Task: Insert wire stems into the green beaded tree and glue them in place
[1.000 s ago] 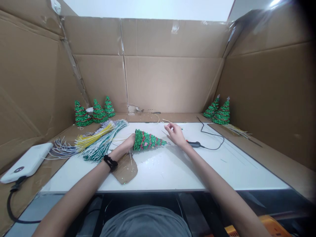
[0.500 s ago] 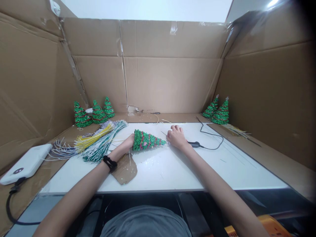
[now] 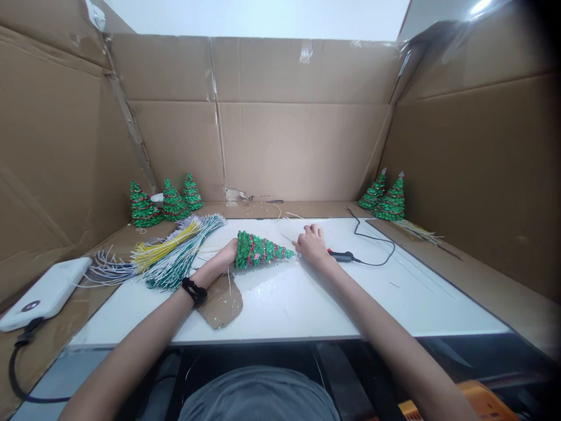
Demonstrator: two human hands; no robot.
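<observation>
A small green beaded Christmas tree (image 3: 263,251), wound with red garland, lies on its side above the white board, its tip pointing right. My left hand (image 3: 228,252) is closed round its base, the fingers partly hidden behind it. Close to the tip, my right hand (image 3: 312,242) is closed with fingers bent. A thin pointed stick (image 3: 288,240) sticks out from its fingertips toward the upper left; its other end is hidden. Just behind the right wrist lies a tool with a black handle (image 3: 342,256) and a cord; its front end is covered by the hand.
Bundles of white, yellow and green wire strands (image 3: 175,251) lie at left. Finished-looking trees (image 3: 144,204) stand at back left, two more trees (image 3: 391,202) at back right. A cardboard scrap (image 3: 223,307) lies by the left wrist, a white power bank (image 3: 48,292) far left. Cardboard walls surround the board.
Both hands and the Christmas tree stay almost in place. The thin stick in my right hand shows slightly further to the left.
</observation>
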